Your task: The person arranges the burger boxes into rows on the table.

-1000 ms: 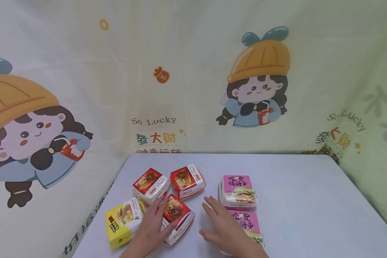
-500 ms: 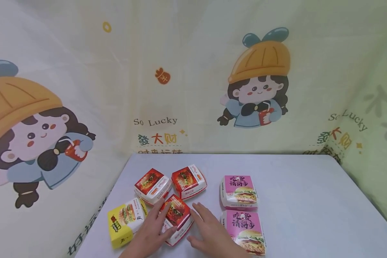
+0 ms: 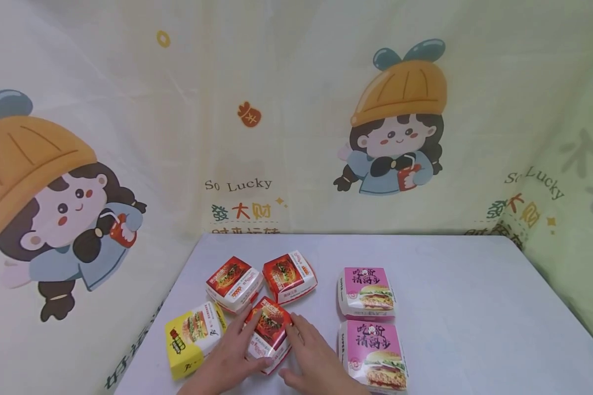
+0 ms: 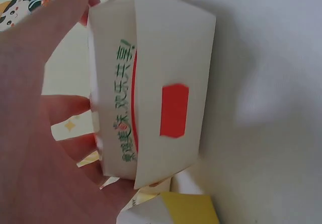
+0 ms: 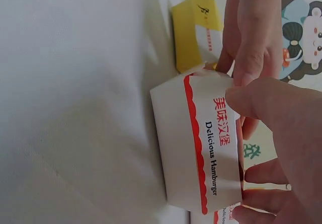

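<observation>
Both my hands hold a red-topped white burger box (image 3: 269, 326) near the front of the table in the head view. My left hand (image 3: 229, 348) spans its left side, thumb along the near edge. On the right side, my right hand (image 3: 312, 351) has its fingertips at the top edge. In the left wrist view, the box (image 4: 171, 83) shows a side with a red patch. "Delicious Hamburger" is printed on the box (image 5: 201, 148) in the right wrist view, where the right thumb (image 5: 246, 95) lies against it.
Two more red-topped burger boxes, one at the back left (image 3: 234, 282) and one beside it (image 3: 288, 277), sit behind the held one. A yellow burger box (image 3: 192, 340) is left of my left hand. Right of my hands, two pink burger boxes (image 3: 367, 293) form a column on the white table (image 3: 474, 307).
My right hand has moved left from beside the pink boxes onto the right side of the red-topped box. That box has shifted slightly; the others stay where they were.
</observation>
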`<state>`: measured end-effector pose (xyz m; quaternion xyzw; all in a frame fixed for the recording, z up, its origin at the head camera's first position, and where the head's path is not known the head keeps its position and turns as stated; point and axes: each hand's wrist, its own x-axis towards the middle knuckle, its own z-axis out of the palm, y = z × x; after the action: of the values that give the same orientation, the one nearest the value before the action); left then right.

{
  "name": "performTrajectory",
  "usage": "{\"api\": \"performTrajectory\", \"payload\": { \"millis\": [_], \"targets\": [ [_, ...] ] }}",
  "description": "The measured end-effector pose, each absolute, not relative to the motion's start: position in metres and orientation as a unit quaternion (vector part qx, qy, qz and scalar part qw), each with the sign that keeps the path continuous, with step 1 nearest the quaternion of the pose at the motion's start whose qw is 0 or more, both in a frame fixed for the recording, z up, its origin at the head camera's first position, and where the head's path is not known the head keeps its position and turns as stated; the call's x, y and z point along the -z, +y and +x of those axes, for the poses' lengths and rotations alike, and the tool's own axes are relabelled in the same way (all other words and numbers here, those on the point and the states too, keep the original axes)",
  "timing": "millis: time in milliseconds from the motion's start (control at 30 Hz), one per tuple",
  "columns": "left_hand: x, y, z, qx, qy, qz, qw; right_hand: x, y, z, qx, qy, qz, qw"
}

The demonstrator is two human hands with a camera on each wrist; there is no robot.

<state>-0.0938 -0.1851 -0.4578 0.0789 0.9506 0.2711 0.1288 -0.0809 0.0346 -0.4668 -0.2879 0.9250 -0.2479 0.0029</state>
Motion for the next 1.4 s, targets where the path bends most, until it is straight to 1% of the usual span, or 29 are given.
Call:
{"api": "performTrajectory", "payload": {
  "millis": [167, 300, 400, 500, 767, 867, 1067, 1333, 1400],
  "targets": [
    [0.457, -0.189, -0.094, -0.279, 0.943, 0.107, 0.149, 0.470, 0.033, -0.081, 0.252, 0.925, -0.285, -0.004],
    [0.459, -0.190, -0.094, -0.279, 0.940, 0.123, 0.150, 0.472, 0.031, -0.081, 0.257, 0.927, -0.272, 0.014],
    [0.460, -0.190, -0.095, -0.266, 0.944, 0.134, 0.142, 0.471, 0.029, -0.080, 0.258, 0.930, -0.261, 0.030],
    [0.461, -0.190, -0.095, -0.249, 0.948, 0.148, 0.129, 0.471, 0.028, -0.080, 0.252, 0.933, -0.255, 0.023],
    [0.466, -0.188, -0.092, -0.203, 0.959, 0.183, 0.074, 0.472, 0.020, -0.082, 0.229, 0.942, -0.246, 0.009],
    [0.468, -0.186, -0.093, -0.192, 0.961, 0.186, 0.069, 0.473, 0.017, -0.083, 0.226, 0.943, -0.245, 0.008],
    [0.470, -0.184, -0.094, -0.162, 0.965, 0.191, 0.079, 0.473, 0.011, -0.082, 0.208, 0.946, -0.247, -0.008],
    [0.470, -0.183, -0.092, -0.125, 0.968, 0.205, 0.073, 0.476, 0.008, -0.083, 0.199, 0.949, -0.242, -0.007],
    [0.469, -0.183, -0.092, -0.119, 0.968, 0.208, 0.074, 0.476, 0.008, -0.083, 0.202, 0.950, -0.239, 0.002]
  ]
}}
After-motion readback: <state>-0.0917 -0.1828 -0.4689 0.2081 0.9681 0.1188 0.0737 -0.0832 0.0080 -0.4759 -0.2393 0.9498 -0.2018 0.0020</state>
